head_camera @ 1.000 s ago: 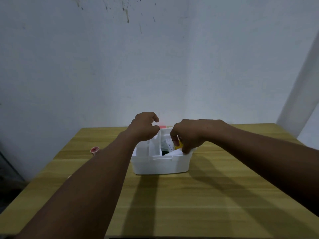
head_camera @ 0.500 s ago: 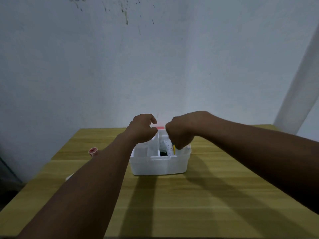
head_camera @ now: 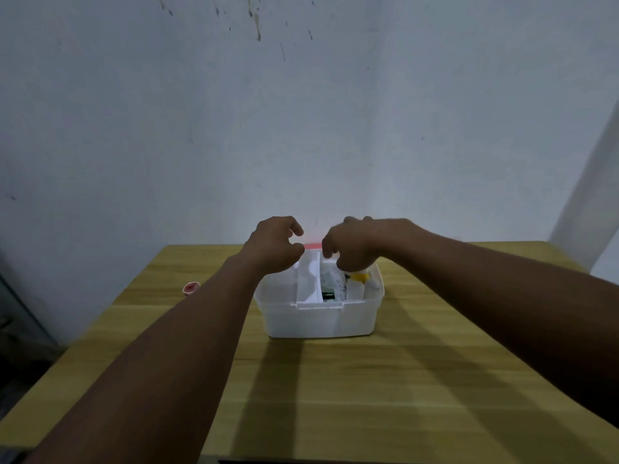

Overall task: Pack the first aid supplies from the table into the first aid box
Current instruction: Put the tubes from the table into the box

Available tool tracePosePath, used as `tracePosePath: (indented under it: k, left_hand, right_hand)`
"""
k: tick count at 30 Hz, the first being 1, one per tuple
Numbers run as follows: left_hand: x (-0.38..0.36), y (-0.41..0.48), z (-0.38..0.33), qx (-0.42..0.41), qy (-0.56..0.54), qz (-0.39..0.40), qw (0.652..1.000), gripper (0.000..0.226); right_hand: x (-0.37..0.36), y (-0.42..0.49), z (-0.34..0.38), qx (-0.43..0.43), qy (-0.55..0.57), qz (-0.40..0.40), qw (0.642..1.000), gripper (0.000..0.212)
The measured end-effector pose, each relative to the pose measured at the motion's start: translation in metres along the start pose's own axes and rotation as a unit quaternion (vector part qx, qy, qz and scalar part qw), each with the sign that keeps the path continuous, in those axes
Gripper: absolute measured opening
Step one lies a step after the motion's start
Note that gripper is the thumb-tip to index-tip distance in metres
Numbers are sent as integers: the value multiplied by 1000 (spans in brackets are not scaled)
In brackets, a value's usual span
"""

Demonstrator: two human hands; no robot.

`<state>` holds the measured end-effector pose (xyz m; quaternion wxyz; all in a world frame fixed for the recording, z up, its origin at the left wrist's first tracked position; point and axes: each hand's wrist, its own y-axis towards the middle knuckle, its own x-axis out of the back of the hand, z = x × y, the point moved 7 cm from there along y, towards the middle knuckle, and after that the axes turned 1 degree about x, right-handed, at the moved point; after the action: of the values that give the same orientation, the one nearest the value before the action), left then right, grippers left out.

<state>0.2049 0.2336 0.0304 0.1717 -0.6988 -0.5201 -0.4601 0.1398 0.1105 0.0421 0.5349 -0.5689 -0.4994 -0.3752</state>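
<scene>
The white first aid box (head_camera: pixel 318 319) stands open at the middle of the wooden table (head_camera: pixel 368 396). Inside, a white divider tray (head_camera: pixel 310 279) sits beside several upright supplies, one with a yellow top (head_camera: pixel 359 277). My right hand (head_camera: pixel 358 244) reaches down into the box's right half, its curled fingertips on the yellow-topped supply. My left hand (head_camera: pixel 274 246) hovers over the box's rear left corner, loosely curled and holding nothing. What lies under both hands is hidden.
A small red-and-white round item (head_camera: pixel 191 287) lies on the table near its left edge. A strip of red lid (head_camera: pixel 313 245) shows behind the box. A grey wall rises just behind the table.
My right hand has risen a little out of the box, and the yellow-topped supply now shows more fully on the box's right side. My left hand has barely shifted.
</scene>
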Motion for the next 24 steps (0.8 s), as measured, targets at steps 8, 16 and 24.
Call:
tracePosePath:
  k: [8,16,24]
  left_hand:
    - [-1,0,1,1,6,6,1000,32]
    - [-14,1,-30,-29,9,17,999,33]
    - [-21,15,-72,-60,12,26,998,30]
  right_hand:
    - [-16,-14,-7,38,-27,-10,999,24]
    - [-19,-22,-3,43,-9,-58,997,25]
    - [11,-55,-60,6,88,-131,987,34]
